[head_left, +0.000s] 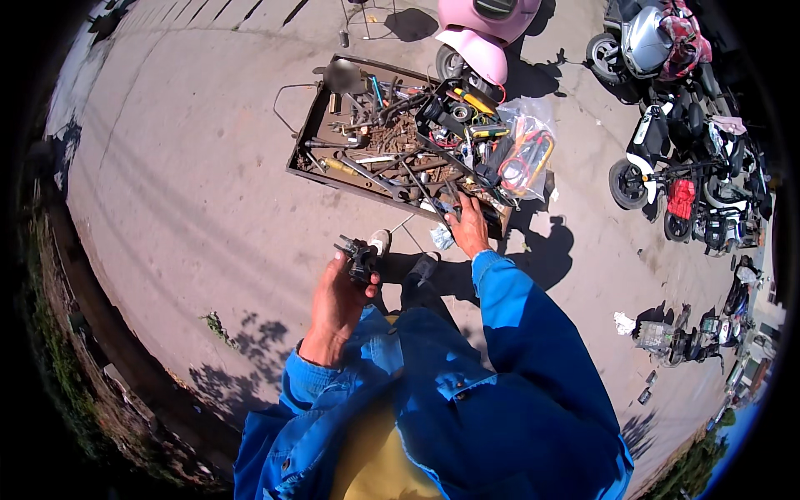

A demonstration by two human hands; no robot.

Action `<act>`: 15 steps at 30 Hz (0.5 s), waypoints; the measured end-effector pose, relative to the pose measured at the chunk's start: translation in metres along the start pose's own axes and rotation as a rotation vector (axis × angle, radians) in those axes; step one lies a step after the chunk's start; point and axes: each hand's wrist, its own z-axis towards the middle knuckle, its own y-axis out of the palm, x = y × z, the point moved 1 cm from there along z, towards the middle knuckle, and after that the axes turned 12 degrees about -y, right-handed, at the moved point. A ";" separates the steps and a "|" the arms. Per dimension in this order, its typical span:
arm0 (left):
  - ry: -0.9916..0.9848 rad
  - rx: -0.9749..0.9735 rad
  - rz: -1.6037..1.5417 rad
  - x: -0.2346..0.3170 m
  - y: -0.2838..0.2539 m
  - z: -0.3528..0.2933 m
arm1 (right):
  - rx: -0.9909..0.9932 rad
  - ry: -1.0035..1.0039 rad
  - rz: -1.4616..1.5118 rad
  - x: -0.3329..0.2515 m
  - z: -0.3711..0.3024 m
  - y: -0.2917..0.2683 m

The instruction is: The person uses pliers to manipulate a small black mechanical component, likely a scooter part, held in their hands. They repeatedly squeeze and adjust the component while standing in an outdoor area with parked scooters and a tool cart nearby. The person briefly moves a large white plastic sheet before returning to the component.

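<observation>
My left hand (335,302) is closed around a small black mechanical part (360,260), held up in front of my body. Its exact kind does not show clearly. My right hand (470,228) reaches to the near right edge of a shallow tool tray (350,188), fingers bent around something dark among the tools. What those fingers grip is mostly hidden. Wrenches (367,173), a yellow-handled screwdriver (340,167) and rusty small hardware (392,135) lie in the tray.
A black bin (433,110) and a clear plastic bag (532,142) with cables sit at the tray's right. Beyond stands a pink scooter (483,52). Several scooters and motorcycles (653,150) line the right. A crumpled white scrap (442,237) lies near my shoes (425,265).
</observation>
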 end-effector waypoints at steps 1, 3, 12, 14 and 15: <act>-0.002 0.016 0.004 0.000 0.003 0.000 | 0.064 -0.045 0.030 -0.005 0.002 0.003; -0.010 0.011 0.010 -0.002 0.004 0.004 | 0.101 -0.006 0.115 -0.020 0.014 0.002; 0.001 -0.007 0.063 0.001 0.003 0.005 | 0.156 0.041 0.049 0.012 0.037 0.025; 0.004 -0.004 0.072 0.000 -0.002 0.004 | 0.089 0.019 -0.181 0.029 0.024 0.014; 0.000 -0.003 0.076 0.001 -0.003 0.004 | 0.062 -0.010 -0.306 0.044 0.019 0.013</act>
